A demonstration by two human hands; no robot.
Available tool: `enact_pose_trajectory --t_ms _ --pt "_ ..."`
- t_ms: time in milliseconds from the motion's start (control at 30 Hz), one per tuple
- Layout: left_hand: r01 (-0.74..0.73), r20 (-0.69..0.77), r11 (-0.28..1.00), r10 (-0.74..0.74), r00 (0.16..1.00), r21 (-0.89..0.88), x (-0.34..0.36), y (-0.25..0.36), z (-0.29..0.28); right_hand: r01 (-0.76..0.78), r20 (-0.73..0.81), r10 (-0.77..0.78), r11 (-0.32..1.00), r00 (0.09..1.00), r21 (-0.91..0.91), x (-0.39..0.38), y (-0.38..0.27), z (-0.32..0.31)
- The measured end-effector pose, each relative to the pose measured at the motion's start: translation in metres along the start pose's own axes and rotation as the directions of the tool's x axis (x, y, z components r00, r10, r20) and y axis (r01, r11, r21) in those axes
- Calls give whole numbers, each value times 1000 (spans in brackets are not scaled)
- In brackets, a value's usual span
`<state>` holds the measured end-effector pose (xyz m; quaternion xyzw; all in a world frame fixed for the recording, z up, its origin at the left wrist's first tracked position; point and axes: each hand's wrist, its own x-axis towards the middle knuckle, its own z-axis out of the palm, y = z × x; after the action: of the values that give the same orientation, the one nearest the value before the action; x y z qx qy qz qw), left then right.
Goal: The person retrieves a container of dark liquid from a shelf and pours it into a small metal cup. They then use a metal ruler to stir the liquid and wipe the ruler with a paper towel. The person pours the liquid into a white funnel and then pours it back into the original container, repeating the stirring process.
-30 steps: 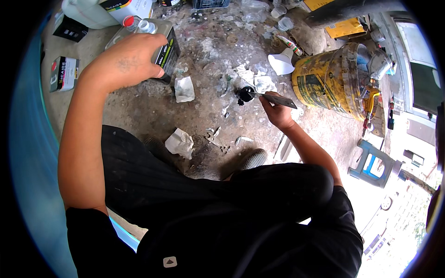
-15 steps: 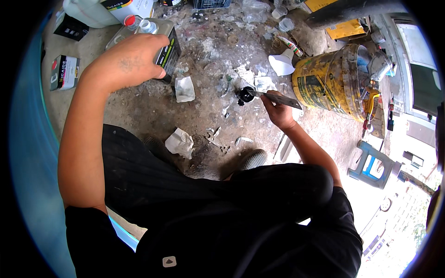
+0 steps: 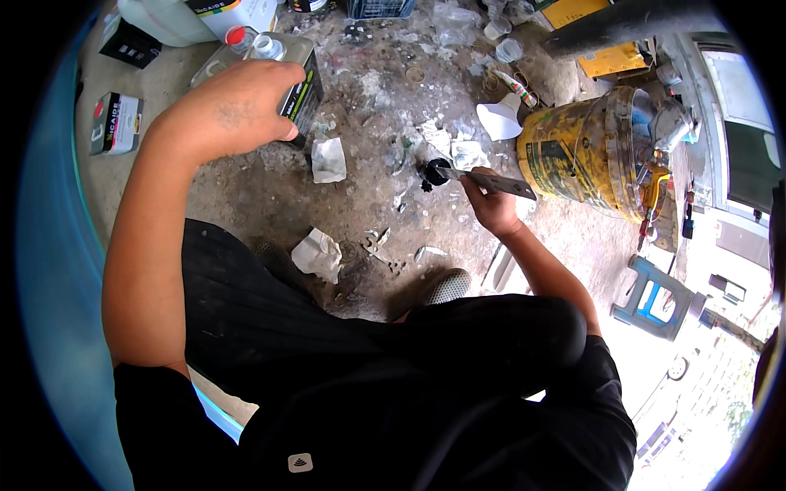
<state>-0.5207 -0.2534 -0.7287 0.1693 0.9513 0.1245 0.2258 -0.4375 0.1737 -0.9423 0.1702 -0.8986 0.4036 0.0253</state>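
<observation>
My left hand [image 3: 237,106] grips a rectangular metal can [image 3: 309,96] with a dark label. Its thumb presses the near side, and the other fingers reach over toward the white spout [image 3: 268,48]. The can also has a red cap [image 3: 237,37]. In my right hand [image 3: 494,206] is a flat metal mixing paddle [image 3: 509,187] with holes near its end. The paddle's tip dips into a small round cup of black liquid [image 3: 437,172] on the floor. Black drips lie beside the cup.
A paint-stained yellow bucket [image 3: 565,155] lies to the right, with a white funnel [image 3: 499,120] beside it. White paper scraps [image 3: 329,160] and a crumpled sheet [image 3: 318,254] litter the stained floor. More cans [image 3: 117,124] stand at left; a grey stool [image 3: 655,299] is at right.
The view has shifted slightly. The paddle now lies at a slightly different angle, its tip still in the black cup. My left hand keeps its hold on the can.
</observation>
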Motion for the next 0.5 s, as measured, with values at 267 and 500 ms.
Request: enact_pose_trajectory --t_ms 267,500 --pt "-25 -29 1000 25 999 -3 -2 -1 2 9 36 -7 997 999 -72 1 4 -4" --pt "-29 -28 1000 29 999 7 -3 -1 2 0 41 2 999 999 -48 -2 -5 0"
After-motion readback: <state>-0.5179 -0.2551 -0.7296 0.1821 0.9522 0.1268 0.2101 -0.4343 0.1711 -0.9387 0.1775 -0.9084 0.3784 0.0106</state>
